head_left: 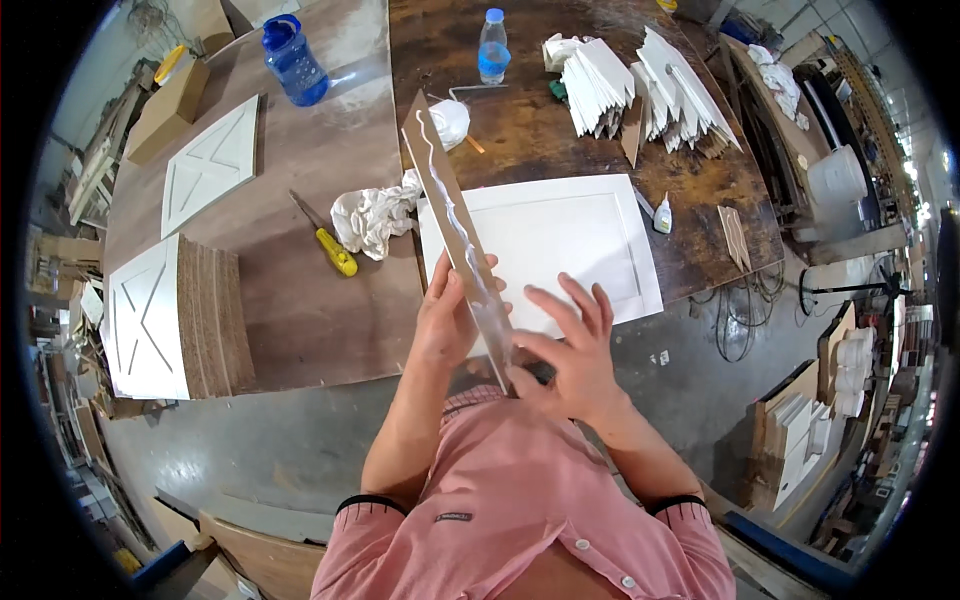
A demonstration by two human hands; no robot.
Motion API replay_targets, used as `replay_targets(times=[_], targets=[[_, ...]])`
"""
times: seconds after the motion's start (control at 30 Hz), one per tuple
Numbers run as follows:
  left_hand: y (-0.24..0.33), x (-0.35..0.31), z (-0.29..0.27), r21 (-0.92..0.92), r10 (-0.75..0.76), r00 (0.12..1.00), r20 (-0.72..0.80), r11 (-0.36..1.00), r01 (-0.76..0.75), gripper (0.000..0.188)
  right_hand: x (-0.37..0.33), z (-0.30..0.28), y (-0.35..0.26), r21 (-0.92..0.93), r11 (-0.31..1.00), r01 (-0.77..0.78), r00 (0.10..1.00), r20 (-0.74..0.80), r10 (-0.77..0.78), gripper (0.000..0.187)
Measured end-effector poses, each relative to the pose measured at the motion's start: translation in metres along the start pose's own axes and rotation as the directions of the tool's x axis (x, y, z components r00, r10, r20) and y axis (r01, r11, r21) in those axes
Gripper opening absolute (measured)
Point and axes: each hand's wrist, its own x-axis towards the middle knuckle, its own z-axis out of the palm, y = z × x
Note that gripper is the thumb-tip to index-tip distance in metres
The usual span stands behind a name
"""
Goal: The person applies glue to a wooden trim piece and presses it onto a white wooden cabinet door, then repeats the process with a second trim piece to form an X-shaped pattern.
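Observation:
My left hand (446,312) grips a long brown board strip (440,170) that stands tilted on its edge, fingers on one side and thumb on the other. A wavy bead of white glue (452,208) runs along its brown face, smeared toward the near end. By that near end is my right hand (572,355), its fingers spread and the thumb side close to the strip; whether it touches is hard to see. Beneath both lies a white panel (560,240) with a grooved rectangular border. A small white glue bottle (662,214) lies just past the panel's right edge.
Left of the strip are a crumpled white cloth or paper (368,220) and a yellow-handled tool (336,252). A stack of white-faced panels (150,320) stands at left. Farther back are a blue jug (294,65), a water bottle (493,50) and bundled white pieces (600,85).

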Motion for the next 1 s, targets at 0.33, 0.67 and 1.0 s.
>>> replay_targets(times=[0.33,0.67,1.0], targets=[[0.004,-0.023,0.005,0.21,-0.246,0.953,0.176,0.955,0.207,0.076,0.121,-0.022,0.037,-0.111,0.992,0.063,0.922,-0.375,-0.101,0.057],[0.004,-0.029,0.012,0.244,-0.237,0.952,0.195,0.951,0.187,0.072,0.144,-0.013,0.036,-0.165,0.984,0.072,0.928,-0.351,-0.126,0.059],[0.005,-0.019,0.009,0.208,-0.199,0.955,0.219,0.966,0.154,0.062,0.123,-0.002,0.028,-0.14,0.986,0.09,0.946,-0.298,-0.128,0.05]])
